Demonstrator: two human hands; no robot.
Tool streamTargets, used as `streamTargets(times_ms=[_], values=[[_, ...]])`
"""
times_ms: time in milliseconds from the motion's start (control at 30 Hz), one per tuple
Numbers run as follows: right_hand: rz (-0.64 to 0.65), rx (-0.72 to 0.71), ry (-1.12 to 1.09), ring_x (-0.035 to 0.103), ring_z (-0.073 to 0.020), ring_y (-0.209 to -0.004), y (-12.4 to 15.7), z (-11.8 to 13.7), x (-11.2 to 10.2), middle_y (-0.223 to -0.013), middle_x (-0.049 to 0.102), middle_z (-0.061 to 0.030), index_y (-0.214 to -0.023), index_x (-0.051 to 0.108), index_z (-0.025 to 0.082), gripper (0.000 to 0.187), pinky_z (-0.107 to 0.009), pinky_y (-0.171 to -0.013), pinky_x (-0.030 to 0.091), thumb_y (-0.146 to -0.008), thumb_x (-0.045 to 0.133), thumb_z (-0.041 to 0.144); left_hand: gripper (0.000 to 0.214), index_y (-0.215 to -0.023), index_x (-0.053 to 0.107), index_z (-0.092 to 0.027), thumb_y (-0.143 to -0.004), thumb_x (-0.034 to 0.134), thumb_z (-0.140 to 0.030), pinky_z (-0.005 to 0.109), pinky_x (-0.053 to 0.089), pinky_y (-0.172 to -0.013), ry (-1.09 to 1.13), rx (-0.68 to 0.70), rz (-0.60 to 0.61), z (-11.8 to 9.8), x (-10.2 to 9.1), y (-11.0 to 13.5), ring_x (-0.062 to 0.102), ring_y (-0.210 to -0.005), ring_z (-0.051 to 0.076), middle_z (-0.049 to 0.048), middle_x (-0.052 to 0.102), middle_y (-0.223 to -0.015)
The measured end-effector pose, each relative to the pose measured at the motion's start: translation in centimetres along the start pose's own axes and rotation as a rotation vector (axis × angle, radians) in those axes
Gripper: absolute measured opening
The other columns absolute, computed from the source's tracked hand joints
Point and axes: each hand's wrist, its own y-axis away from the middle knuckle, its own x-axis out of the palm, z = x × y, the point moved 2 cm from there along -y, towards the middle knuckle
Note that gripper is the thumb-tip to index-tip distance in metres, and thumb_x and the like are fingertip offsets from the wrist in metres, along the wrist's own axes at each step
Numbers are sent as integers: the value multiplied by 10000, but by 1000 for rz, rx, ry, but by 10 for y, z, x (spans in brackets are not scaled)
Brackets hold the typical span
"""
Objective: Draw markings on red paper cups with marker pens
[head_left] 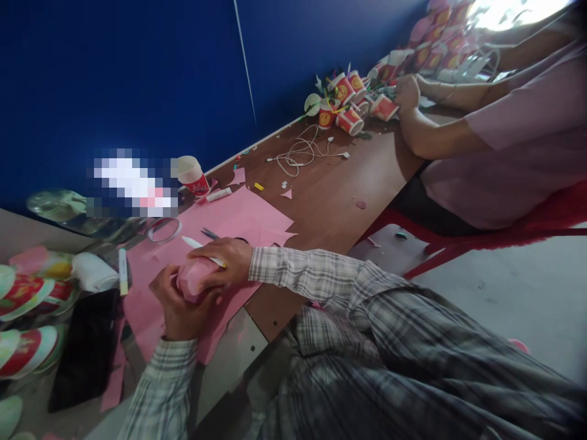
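Brown tabletop (325,189) under pink paper (247,211), a pink piece (195,275) between left fingers (164,281) and right fingers (215,280), both clamped on it.

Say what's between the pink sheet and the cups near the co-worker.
Head view: white earphone cable lies on the brown tabletop, with small white and pink scraps nearer the pink sheet.

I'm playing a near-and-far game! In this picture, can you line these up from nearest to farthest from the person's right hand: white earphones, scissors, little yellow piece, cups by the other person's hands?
1. Scissors: right beside the right hand, partly hidden.
2. Yellow piece: beyond it, on the brown table.
3. White earphones: farther along the table.
4. Cups: farthest, by the other person's hands.
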Motion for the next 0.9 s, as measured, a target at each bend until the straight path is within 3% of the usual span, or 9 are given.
streamTargets(times_ms=[133, 233, 333, 500, 600, 667, 733, 800, 900], values=[[12, 0, -160, 627, -217, -1015, 0, -4, -5, -1143, 617, -100, -1203, 477, 161, 566, -305, -923, 482, -709, 666, 361, 729, -1205, 364, -169, -548, 624, -346, 412, 297, -915, 87, -127, 61, 0, -2, -4, 395, -1081, 233, 121, 403, -1166], [-2, 110, -400, 638, -150, -935, -3, -13, -11, -1071, 625, -96, -1257, 387, 147, 568, -249, -846, 506, -761, 616, 302, 686, -1211, 354, -226, -580, 605, -324, 407, 329, -897, 439, -405, 70, 11, -5, -6, 437, -1066, 220, 90, 416, -1204], [-22, 175, -546, 626, -109, -861, -6, -18, -13, -998, 631, -94, -1265, 342, 130, 580, -228, -797, 514, -771, 610, 272, 617, -1227, 338, -263, -644, 534, -313, 424, 351, -875, 850, -586, 57, 21, -8, -7, 460, -1061, 229, 81, 447, -1201], [31, 158, -550, 613, -112, -845, -2, -11, -3, -1039, 630, -107, -1250, 361, 140, 617, -224, -743, 531, -723, 664, 241, 589, -1202, 414, -229, -640, 494, -384, 463, 338, -896, 1048, -804, 76, 20, -18, -10, 379, -1158, 284, 94, 433, -1244], [39, 136, -505, 632, -108, -847, 2, -7, 6, -1079, 629, -110, -1270, 357, 135, 695, -208, -733, 543, -675, 703, 233, 575, -1168, 464, -215, -630, 483, -417, 473, 330, -909, 1115, -836, 134, 18, -21, -11, 311, -1210, 297, 86, 395, -1287], [-3, 116, -457, 651, -101, -879, 3, -6, 11, -1081, 635, -90, -1253, 402, 122, 683, -192, -753, 535, -667, 685, 330, 575, -1160, 472, -219, -619, 501, -414, 474, 327, -913, 1148, -844, 154, 19, -21, -11, 302, -1217, 297, 80, 387, -1296], [-93, 99, -384, 663, -131, -905, 4, -6, 15, -1099, 632, -42, -1083, 547, 80, 608, -201, -756, 488, -703, 487, 551, 574, -1161, 467, -218, -616, 521, -390, 462, 326, -918, 1192, -839, 129, 22, -20, -11, 315, -1211, 289, 82, 394, -1290], [-162, 72, -314, 665, -153, -912, 4, -7, 19, -1124, 619, -31, -900, 610, 34, 681, -214, -746, 474, -708, 328, 623, 581, -1167, 453, -232, -605, 552, -339, 451, 335, -912, 1258, -825, 114, 24, -18, -9, 340, -1196, 278, 78, 409, -1277], [-173, -1, -215, 672, -159, -967, 5, -7, 21, -1168, 613, -69, -877, 629, 56, 598, -218, -806, 527, -670, 472, 595, 568, -1150, 464, -251, -598, 575, -330, 427, 363, -888, 1293, -805, 84, 23, -14, -7, 384, -1162, 258, 60, 450, -1239]])
